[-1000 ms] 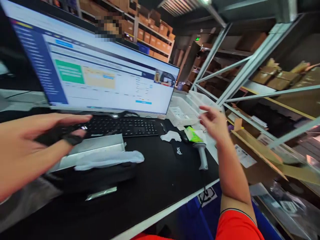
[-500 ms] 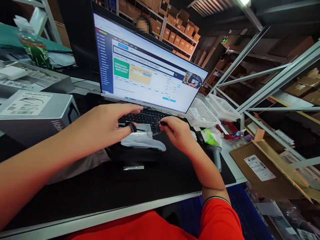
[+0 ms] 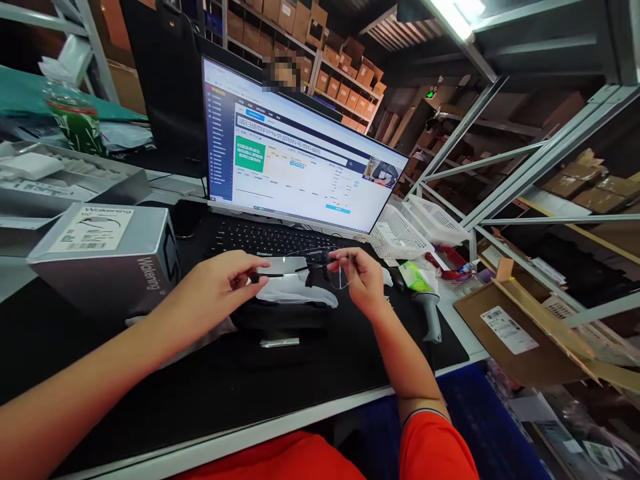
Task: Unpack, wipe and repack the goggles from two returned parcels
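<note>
Clear-lensed eyeglasses (image 3: 287, 273) with a thin dark temple are held up between my two hands, above the black desk mat. My left hand (image 3: 225, 280) pinches the temple's dark end between thumb and fingers. The fingers of my right hand (image 3: 366, 279) close on the frame near a lens, which partly overlaps that hand. Below the glasses lie a crumpled white wrapping (image 3: 300, 296) and a small pale open box, partly hidden. A thin silvery packet (image 3: 280, 343) rests on the mat nearer my body.
A grey product box (image 3: 100, 273) stands to the left, with a bottle (image 3: 75, 120) behind it. Ahead are a keyboard (image 3: 240, 240) and a monitor (image 3: 300, 160). White baskets (image 3: 400, 237), a scanner (image 3: 430, 317) and a cardboard box (image 3: 505, 333) are on the right.
My left fingers, apart around the temple's end before, are now closed on it. The right hand keeps its hold on the glasses. The camera view has shifted slightly.
</note>
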Demonstrator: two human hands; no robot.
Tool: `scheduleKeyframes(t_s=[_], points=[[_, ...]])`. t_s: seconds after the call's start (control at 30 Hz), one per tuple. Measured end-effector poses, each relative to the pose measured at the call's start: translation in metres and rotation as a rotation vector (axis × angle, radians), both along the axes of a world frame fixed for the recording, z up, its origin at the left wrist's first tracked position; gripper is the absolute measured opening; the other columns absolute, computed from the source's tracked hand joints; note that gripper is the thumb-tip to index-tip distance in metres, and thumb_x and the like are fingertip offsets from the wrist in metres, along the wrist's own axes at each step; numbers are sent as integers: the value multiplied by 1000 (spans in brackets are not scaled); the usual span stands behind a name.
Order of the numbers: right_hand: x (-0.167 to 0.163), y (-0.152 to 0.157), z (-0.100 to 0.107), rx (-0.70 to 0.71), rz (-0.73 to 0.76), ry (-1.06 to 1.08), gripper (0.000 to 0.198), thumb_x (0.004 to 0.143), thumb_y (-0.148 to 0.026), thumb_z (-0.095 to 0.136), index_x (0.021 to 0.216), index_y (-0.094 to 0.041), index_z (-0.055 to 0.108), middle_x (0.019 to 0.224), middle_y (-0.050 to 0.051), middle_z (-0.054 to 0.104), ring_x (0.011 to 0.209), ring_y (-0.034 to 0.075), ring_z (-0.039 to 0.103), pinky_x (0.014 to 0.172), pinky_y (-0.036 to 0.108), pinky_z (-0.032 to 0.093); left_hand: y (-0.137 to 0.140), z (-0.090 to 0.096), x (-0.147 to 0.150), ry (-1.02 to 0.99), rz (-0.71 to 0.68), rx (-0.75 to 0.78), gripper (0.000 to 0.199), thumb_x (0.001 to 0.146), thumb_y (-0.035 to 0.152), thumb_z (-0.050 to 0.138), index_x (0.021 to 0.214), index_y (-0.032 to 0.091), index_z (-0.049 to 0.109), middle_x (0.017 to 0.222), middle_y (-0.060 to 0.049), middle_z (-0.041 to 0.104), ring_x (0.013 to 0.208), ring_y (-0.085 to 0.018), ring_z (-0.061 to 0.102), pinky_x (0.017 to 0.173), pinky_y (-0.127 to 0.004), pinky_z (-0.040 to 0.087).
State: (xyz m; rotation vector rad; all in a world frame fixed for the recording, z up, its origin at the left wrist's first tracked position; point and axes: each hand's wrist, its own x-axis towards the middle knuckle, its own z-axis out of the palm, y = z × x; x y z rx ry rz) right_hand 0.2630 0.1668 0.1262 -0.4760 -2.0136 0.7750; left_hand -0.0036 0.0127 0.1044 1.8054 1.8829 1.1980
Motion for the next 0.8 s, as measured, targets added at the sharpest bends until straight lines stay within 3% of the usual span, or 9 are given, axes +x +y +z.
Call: scheduleKeyframes(t_s=[0.13,0.27,0.43,0.5,0.67,0.8], points=[[-8,-2,-13,-34,-5,22,43,108,-66,59,104,-25,72,112,9,84,86,21,84,80,37,70,-4,3,5,57,-59,147,44,99,61,53,100,27,81,99,-5,76,90,-22,71,81,-32,54],[-14,-2,-21,-38,16,27,43,106,-65,61,106,-24,73,115,11,84,88,23,84,82,39,70,-12,11,7,-24,-25,259,36,99,55,58,103,27,81,99,-3,79,91,-21,73,83,-31,56],[-24,-11,-27,37,44,-55,35,109,-54,59,106,-22,74,112,13,85,105,25,83,100,44,66,-19,17,15,-350,-87,171,44,95,70,66,100,29,80,83,-2,78,79,-20,74,77,-30,61],[-26,-16,-29,28,45,-50,35,109,-54,58,105,-22,72,111,13,85,104,25,83,99,44,66,-18,15,17,-388,-61,144,47,90,74,69,99,29,81,81,-2,79,77,-21,75,78,-31,63],[-29,-22,-32,-288,123,171,40,103,-65,68,105,-26,62,113,10,85,86,22,84,82,39,70,-11,11,16,-319,131,131,43,79,70,77,92,30,83,96,-4,84,91,-26,78,82,-34,64],[-28,-19,-30,-581,290,218,48,90,-68,84,97,-26,62,109,7,86,87,24,86,86,43,72,-4,7,12,-264,129,112,41,80,70,75,90,32,84,99,-2,83,92,-26,76,87,-36,64]])
